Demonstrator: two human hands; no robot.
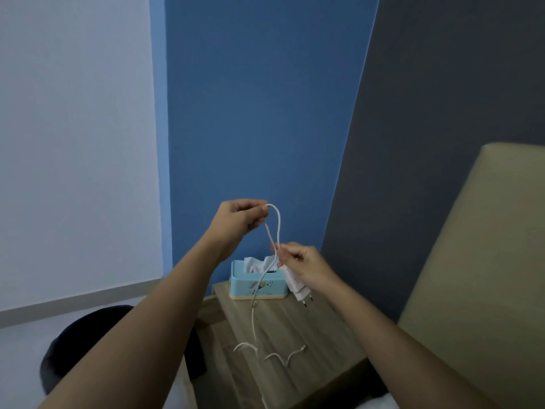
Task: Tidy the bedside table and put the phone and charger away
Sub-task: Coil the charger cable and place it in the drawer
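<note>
My left hand is raised above the bedside table and pinches the top of a loop in the white charger cable. Lower and to the right, my right hand pinches both strands of that loop and also holds the white charger plug, whose pins point down and right. The rest of the cable hangs down to the wooden tabletop, where its free end lies in loose curls. No phone is visible.
A light blue tissue box stands at the back of the table against the blue wall. A beige headboard rises at the right. A dark rounded object sits on the floor left of the table.
</note>
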